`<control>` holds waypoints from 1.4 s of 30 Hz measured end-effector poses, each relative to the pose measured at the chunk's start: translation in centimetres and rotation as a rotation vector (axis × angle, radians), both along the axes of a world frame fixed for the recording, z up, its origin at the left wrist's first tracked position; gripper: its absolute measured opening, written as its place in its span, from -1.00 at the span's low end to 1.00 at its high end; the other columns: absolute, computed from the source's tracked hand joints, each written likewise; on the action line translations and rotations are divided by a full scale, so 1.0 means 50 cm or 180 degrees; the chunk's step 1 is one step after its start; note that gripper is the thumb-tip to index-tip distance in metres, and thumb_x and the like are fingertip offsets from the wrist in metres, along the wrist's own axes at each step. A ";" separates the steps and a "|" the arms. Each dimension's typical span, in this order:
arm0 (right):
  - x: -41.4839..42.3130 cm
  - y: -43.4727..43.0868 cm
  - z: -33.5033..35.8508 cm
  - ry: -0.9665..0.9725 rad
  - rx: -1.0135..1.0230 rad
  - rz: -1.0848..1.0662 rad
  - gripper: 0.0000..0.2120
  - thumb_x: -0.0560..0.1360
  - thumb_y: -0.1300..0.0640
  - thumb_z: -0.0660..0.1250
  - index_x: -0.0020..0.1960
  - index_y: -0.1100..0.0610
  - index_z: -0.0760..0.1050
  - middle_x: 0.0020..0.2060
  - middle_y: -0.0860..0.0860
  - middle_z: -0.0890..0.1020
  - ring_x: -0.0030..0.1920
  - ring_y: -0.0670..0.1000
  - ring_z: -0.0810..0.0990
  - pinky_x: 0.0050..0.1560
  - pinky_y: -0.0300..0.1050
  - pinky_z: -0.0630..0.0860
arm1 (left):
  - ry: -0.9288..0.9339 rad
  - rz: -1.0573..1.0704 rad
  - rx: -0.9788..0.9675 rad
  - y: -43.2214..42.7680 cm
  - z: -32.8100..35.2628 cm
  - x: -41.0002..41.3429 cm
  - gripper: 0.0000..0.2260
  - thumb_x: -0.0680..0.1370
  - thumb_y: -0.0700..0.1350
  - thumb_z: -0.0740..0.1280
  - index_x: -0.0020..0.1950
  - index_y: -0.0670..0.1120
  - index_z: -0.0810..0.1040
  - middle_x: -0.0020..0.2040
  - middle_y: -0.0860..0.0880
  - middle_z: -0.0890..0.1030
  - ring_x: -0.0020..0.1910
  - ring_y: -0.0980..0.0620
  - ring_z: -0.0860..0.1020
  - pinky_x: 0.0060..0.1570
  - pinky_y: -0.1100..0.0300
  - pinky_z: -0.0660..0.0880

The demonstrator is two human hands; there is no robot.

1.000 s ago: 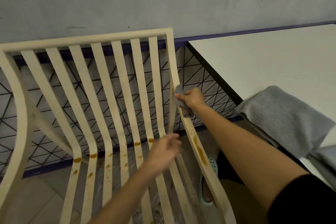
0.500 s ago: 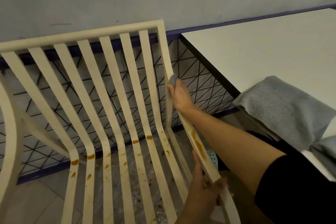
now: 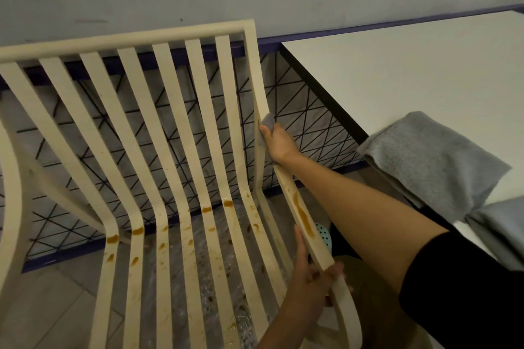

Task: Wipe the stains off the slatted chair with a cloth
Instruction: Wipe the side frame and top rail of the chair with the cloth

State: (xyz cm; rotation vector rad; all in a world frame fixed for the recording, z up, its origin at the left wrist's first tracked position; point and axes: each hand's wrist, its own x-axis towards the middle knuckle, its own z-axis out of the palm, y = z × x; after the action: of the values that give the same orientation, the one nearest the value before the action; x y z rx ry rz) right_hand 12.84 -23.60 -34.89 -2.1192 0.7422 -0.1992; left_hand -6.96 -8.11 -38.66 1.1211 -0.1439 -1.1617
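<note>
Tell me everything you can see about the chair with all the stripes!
The slatted chair is cream, maybe painted wood, with long thin slats curving from back into seat. Brown stains spot the slats near the bend and streak its right side rail. The right hand presses a small grey cloth against that rail higher up, while the left hand grips the rail's lower end.

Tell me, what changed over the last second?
The left hand dropped from the seat slats and gripped the chair's right side rail low down. The right hand slid its grey cloth slightly up that rail. The brown stains and folded grey towel are unchanged.
</note>
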 end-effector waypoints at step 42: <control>-0.198 0.059 -0.027 0.0346 0.0195 0.0061 -0.64 0.63 -0.13 0.13 0.12 0.17 0.38 -0.06 0.13 0.55 -0.08 0.15 0.61 -0.05 0.10 0.60 | -0.0439 0.0191 0.0400 0.038 0.027 -0.058 -0.14 0.53 -0.22 0.40 0.57 0.21 -0.11 0.14 0.02 0.66 0.07 0.01 0.65 -0.17 0.21 0.59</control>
State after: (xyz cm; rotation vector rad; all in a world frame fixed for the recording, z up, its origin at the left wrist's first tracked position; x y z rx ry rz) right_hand 2.92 -20.67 -36.23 -2.0908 0.7811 -0.0506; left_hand -9.84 -6.22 -37.34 1.3089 -0.1442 -1.0515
